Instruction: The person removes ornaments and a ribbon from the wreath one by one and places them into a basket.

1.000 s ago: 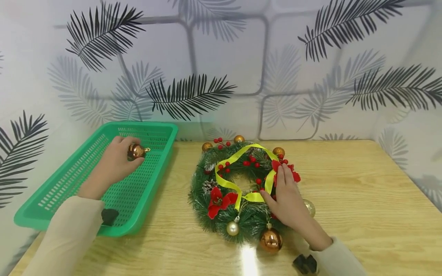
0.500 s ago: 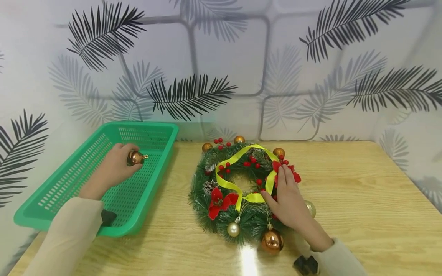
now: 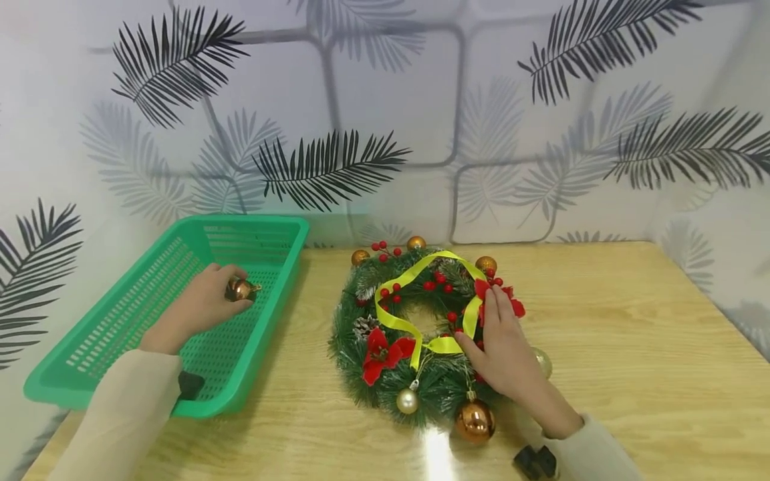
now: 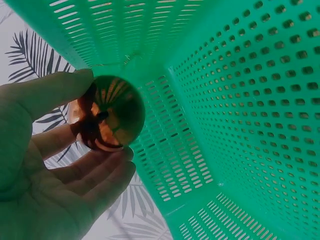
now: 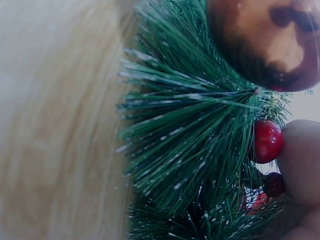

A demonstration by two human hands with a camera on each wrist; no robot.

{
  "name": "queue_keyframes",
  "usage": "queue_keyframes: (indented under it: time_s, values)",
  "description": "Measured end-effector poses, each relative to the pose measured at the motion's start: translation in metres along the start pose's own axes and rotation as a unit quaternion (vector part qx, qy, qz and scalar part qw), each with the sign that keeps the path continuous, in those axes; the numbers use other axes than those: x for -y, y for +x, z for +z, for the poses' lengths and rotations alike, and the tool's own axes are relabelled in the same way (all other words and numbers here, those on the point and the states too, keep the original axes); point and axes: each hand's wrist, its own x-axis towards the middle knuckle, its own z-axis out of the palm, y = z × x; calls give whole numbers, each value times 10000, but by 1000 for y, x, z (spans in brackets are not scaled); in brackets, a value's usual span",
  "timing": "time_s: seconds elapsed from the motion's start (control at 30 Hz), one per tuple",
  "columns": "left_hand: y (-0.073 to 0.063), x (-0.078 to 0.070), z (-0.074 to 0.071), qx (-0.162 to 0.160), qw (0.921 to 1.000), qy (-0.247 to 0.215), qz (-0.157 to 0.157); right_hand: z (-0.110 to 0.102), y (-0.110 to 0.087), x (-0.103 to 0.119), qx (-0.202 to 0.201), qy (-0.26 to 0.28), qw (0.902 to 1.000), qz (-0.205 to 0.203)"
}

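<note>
My left hand (image 3: 207,300) holds a shiny copper bauble (image 4: 112,112) between thumb and fingers, inside the green plastic basket (image 3: 289,287). The bauble's gold cap and loop point right in the head view. My right hand (image 3: 508,351) rests with fingers extended on the right side of a green wreath (image 3: 355,361), over a red flower (image 3: 514,304). A yellow ribbon (image 3: 394,321) loops across the wreath's middle. Another copper bauble (image 3: 475,421) and a small pearl-gold bauble (image 3: 407,401) hang at the wreath's front edge. Red berries (image 5: 268,141) show beside my right hand in the right wrist view.
The basket stands on the left of the wooden table (image 3: 631,334), against the patterned wall (image 3: 409,100). A gold bauble (image 3: 541,363) lies behind my right wrist. Small orange-gold balls (image 3: 416,243) edge the wreath's far side.
My left hand has lowered slightly with the copper bauble, deeper into the basket. The right hand keeps its place on the wreath.
</note>
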Motion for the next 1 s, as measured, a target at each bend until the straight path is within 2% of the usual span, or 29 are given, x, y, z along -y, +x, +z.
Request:
queue_keyframes:
  time_s: [0.33, 0.57, 0.77, 1.0]
  values:
    - [1, -2, 1, -105, 9998, 140, 128, 1, -1, -1, -21, -62, 10000, 7]
    - [4, -4, -3, -53, 9995, 230, 195, -4, -3, 3, 79, -33, 9999, 84]
    - [8, -12, -11, -81, 9993, 192, 318, -14, -7, 12, 172, 65, 9996, 235]
    - [12, -29, -13, 30, 9994, 48, 353, -21, -13, 30, -72, -9, 9986, 530]
